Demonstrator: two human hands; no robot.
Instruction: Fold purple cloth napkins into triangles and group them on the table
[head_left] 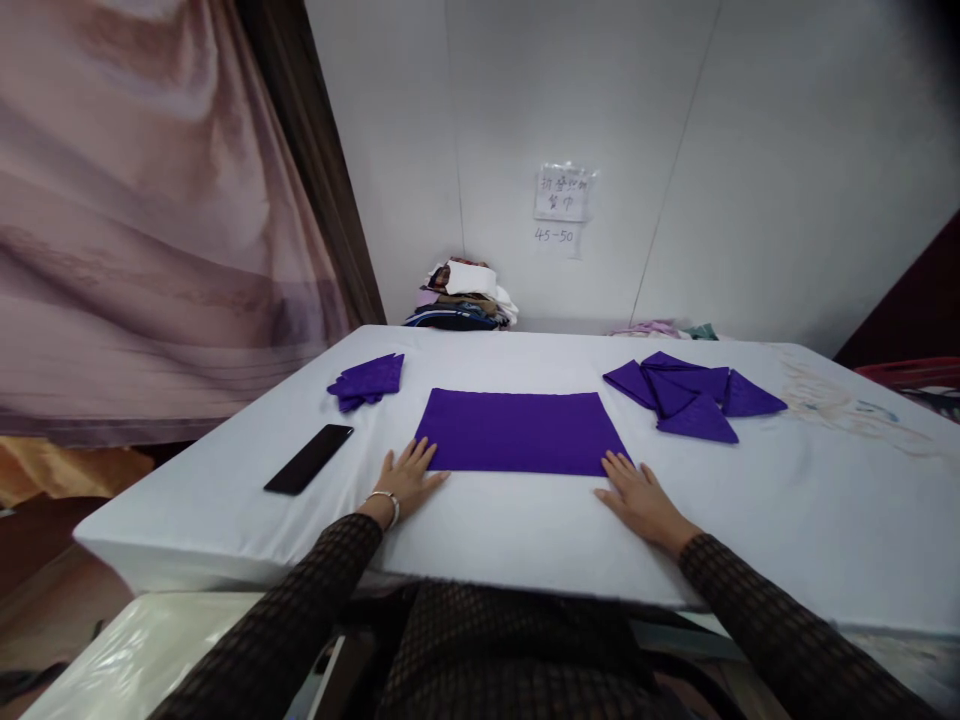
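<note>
Purple cloth (523,432) lies flat on the white surface (517,540), the left hand (407,482) and right hand (641,502) resting at its near corners, fingers spread.

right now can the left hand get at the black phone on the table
Probably yes: the black phone lies just to the left of the left hand, with only bare white tablecloth between them. The hand rests flat at the purple cloth's near left corner, holding nothing.

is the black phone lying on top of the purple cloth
No, the black phone lies on the white tablecloth, left of the flat purple cloth.
</note>
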